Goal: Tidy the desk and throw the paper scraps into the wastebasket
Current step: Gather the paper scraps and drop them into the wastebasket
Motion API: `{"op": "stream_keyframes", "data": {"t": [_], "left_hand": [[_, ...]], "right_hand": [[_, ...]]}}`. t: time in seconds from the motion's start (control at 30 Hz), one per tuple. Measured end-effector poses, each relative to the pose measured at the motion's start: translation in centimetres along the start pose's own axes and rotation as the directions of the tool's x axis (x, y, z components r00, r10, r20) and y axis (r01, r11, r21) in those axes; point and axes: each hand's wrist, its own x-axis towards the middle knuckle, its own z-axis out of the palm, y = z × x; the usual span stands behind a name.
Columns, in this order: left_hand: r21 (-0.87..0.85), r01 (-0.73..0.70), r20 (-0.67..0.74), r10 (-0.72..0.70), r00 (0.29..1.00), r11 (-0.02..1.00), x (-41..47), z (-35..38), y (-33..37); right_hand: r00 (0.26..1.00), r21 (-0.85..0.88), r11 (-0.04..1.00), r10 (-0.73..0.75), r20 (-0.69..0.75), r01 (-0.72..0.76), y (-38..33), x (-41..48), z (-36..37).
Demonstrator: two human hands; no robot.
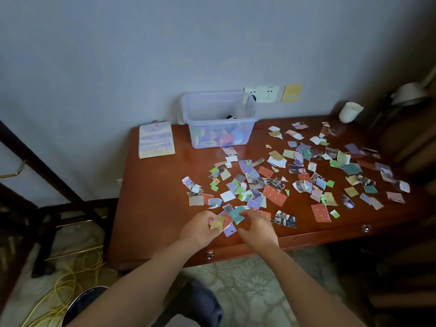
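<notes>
The left hand (200,230) and right hand (257,228) hide some paper scraps (236,214). Contents of the clear bin (219,138) are blurred. A dark rim (80,300), near left, is cut off.

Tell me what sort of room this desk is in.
Likely a home or hotel room, perhaps a bedroom or study. A wooden desk stands against a plain wall with sockets, a spiral notebook and white cup sit on it, and patterned carpet covers the floor.

Home room: wooden desk (160,185), wall sockets (262,94)
</notes>
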Motion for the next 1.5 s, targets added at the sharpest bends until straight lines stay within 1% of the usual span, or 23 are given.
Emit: {"op": "stream_keyframes", "data": {"t": [0.13,0.23,0.33,0.47,0.57,0.7,0.8,0.93,1.0,1.1,1.2,1.3,1.37,1.43,1.5], "left_hand": [[0.059,0.02,0.027,-0.022,0.999,0.998,3.3,0.5,0.3],[0.05,0.068,0.051,-0.071,0.996,0.996,5.8,1.2,0.0],[0.156,0.058,0.053,-0.067,0.996,0.986,7.5,2.1,-0.1],[0.292,0.011,0.054,-0.029,0.998,0.956,8.1,3.1,-0.7],[0.386,-0.023,0.064,-0.002,0.998,0.922,8.6,3.3,-0.6],[0.415,0.005,0.07,-0.038,0.997,0.91,9.2,3.4,0.1],[0.349,0.064,0.04,-0.083,0.996,0.935,9.2,3.3,1.1],[0.254,0.19,-0.009,-0.194,0.981,0.948,8.6,3.2,2.1],[0.181,0.25,-0.019,-0.25,0.968,0.951,8.2,3.5,2.2],[-0.014,0.347,-0.019,-0.347,0.938,0.938,8.0,3.8,1.8],[-0.155,0.404,-0.046,-0.416,0.908,0.901,8.0,3.4,1.5],[-0.286,0.431,-0.068,-0.466,0.882,0.856,8.2,3.1,1.3],[-0.4,0.443,-0.078,-0.511,0.856,0.802,8.1,3.0,1.4],[-0.525,0.453,-0.078,-0.571,0.817,0.72,7.7,2.8,1.6],[-0.599,0.451,-0.082,-0.611,0.787,0.661,7.4,2.7,1.8]], "right_hand": [[0.999,-0.035,0.999,0.032,0.034,-0.031,0.3,3.1,0.0],[0.994,-0.113,0.993,0.044,0.099,-0.032,0.8,5.4,0.2],[0.988,-0.212,0.977,0.04,0.147,-0.008,1.2,7.5,0.5],[0.978,-0.314,0.945,-0.019,0.208,0.086,1.3,9.2,1.1],[0.952,-0.403,0.891,-0.089,0.293,0.208,1.4,10.3,1.4],[0.902,-0.45,0.825,-0.154,0.403,0.342,1.3,12.1,1.0],[0.884,-0.429,0.822,-0.177,0.432,0.375,1.3,13.1,0.9],[0.87,-0.358,0.86,-0.177,0.46,0.365,1.1,13.6,0.4],[0.871,-0.277,0.902,-0.179,0.458,0.331,1.3,13.9,-0.1],[0.901,-0.096,0.973,-0.152,0.406,0.208,1.4,14.6,-0.9],[0.914,0.102,0.993,-0.095,0.393,0.06,1.3,15.5,-1.4],[0.913,0.273,0.956,-0.012,0.407,-0.109,1.2,16.3,-1.3],[0.904,0.345,0.916,0.043,0.425,-0.205,1.2,16.5,-1.1],[0.893,0.365,0.893,0.082,0.443,-0.263,1.0,16.7,-1.2],[0.886,0.373,0.884,0.093,0.455,-0.284,1.0,16.7,-1.2]]}}
